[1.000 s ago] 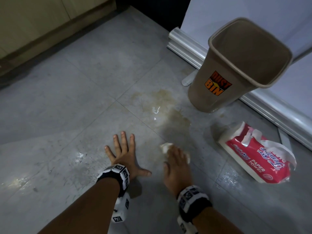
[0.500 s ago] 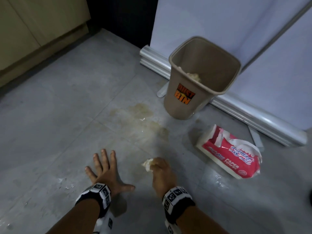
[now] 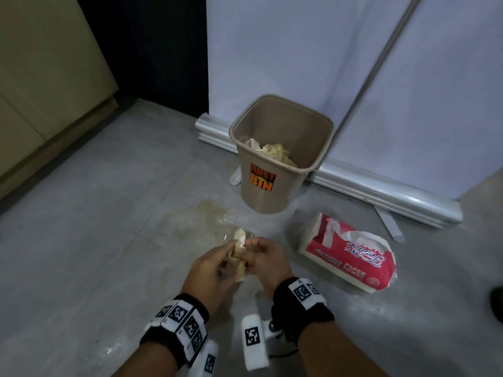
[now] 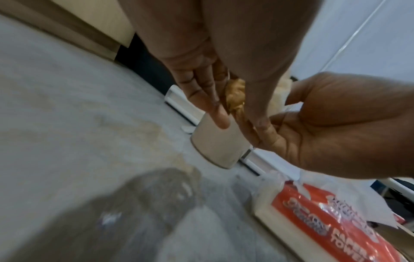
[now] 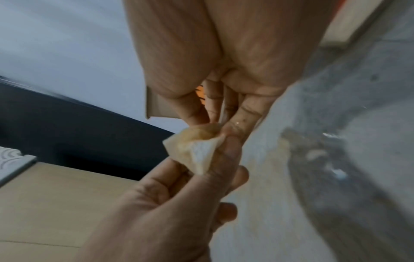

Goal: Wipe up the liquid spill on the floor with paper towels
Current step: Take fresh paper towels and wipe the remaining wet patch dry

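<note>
Above the spill [image 3: 215, 221], both hands pinch one sodden paper towel [image 3: 239, 251], left hand [image 3: 209, 270] and right hand [image 3: 264, 259] likely bunching it. The dust bin [image 3: 272, 191] stands just beyond, handy for dropping.

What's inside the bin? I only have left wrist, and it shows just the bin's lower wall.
Observer: Head view shows crumpled, yellow-stained used towels lying in the dust bin.
Operator: Lid on it?
Observer: No. Head view shows the rim open at the top, with no lid.
Operator: The towel wad looks all brown here. Fully soaked?
Observer: Not quite. Right wrist view shows a white, dry-looking corner on the towel wad, which the left hand and right hand pinch between them.
</note>
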Motion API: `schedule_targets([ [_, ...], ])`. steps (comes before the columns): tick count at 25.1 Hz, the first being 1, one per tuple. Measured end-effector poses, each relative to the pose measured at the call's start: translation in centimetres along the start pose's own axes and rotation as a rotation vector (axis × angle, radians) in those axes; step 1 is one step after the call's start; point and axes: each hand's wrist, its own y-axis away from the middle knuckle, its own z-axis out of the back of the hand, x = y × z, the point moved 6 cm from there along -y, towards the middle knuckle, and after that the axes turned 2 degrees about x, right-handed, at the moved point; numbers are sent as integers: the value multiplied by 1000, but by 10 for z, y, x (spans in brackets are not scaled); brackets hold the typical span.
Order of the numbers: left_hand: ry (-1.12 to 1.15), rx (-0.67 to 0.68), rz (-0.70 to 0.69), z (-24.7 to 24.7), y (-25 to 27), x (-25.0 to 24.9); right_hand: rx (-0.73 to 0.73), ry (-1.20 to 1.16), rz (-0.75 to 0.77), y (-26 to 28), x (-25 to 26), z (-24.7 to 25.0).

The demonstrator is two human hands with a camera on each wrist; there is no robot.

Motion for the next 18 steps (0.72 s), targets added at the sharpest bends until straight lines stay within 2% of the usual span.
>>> schedule_targets([
  [1,34,-44,-22,6,-9,-11,10,17,64,2,15,5],
  [4,173,-90,15,23,-31,-38,89,292,336,15,60,16],
  [6,180,-92,-6,33,-45,-62,171,337,391,23,81,17],
  [7,161,-82,-32,36,-53,-76,148,351,435,24,95,21],
  [10,98,-94,-178,51,-80,-119,-101,437,678,28,148,39],
  [13,-42,-204,-317,68,-113,-147,-404,459,914,35,202,52],
  [16,-328,-150,-203,66,-147,-148,-535,460,878,13,228,63],
  [18,-482,-53,-114,57,-160,-137,-562,600,780,-10,230,65],
])
